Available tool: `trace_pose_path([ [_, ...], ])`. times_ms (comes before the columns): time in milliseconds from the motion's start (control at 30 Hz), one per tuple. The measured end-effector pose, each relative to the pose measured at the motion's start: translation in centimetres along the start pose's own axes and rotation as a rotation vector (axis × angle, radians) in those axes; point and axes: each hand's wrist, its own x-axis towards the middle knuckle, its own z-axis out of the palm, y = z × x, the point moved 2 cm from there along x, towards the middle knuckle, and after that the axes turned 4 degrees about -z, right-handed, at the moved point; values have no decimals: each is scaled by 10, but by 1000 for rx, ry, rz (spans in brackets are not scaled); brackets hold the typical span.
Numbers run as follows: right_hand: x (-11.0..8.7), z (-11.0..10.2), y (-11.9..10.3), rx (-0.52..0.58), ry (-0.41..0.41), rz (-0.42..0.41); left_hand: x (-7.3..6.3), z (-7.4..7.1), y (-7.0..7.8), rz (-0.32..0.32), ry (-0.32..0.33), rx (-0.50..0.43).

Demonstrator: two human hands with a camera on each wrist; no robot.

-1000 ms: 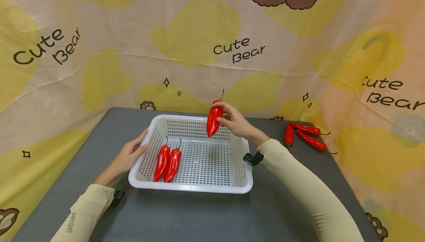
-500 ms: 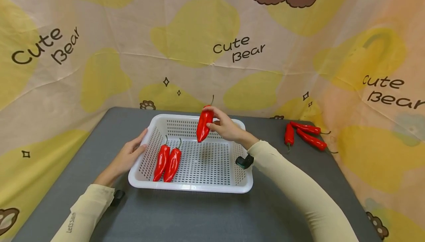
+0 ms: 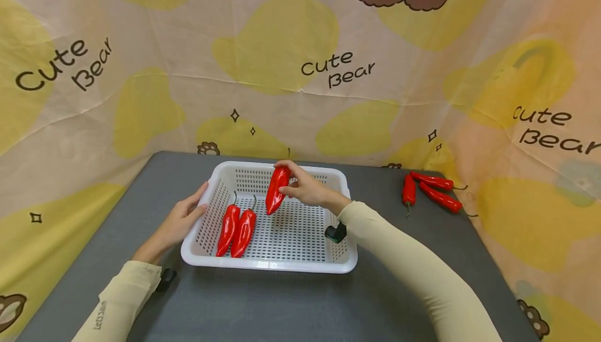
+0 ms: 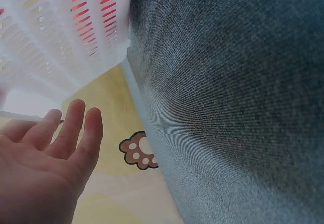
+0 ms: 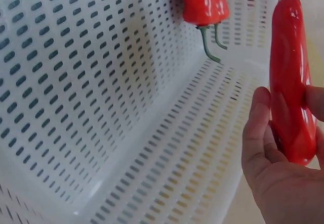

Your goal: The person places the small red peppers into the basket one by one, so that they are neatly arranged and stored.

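My right hand (image 3: 305, 186) pinches a glossy red chili pepper (image 3: 278, 190) between thumb and fingers, above the inside of a white perforated plastic basket (image 3: 269, 265). In the right wrist view this pepper (image 5: 290, 77) stands roughly upright, its stem end hidden toward the palm. Two more red peppers (image 3: 243, 232) lie side by side in the basket's left part, green stems toward the back. My left hand (image 3: 180, 219) rests against the left rim. Its fingers (image 4: 73, 128) look fairly straight beside the basket wall in the left wrist view.
Three red peppers (image 3: 439, 196) lie in a loose group at the table's back right. The dark grey table (image 3: 263, 305) ends at a printed cloth backdrop (image 3: 263, 45) behind and to the sides.
My right hand has moved left and downward with the pepper, from over the basket's back rim to above its inside. The left hand and the basket have stayed in place.
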Motion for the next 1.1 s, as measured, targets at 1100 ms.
trace_pose_path([
  [1100, 7, 53, 16, -82, -340, 216, -1, 1, -1, 15, 10, -17],
])
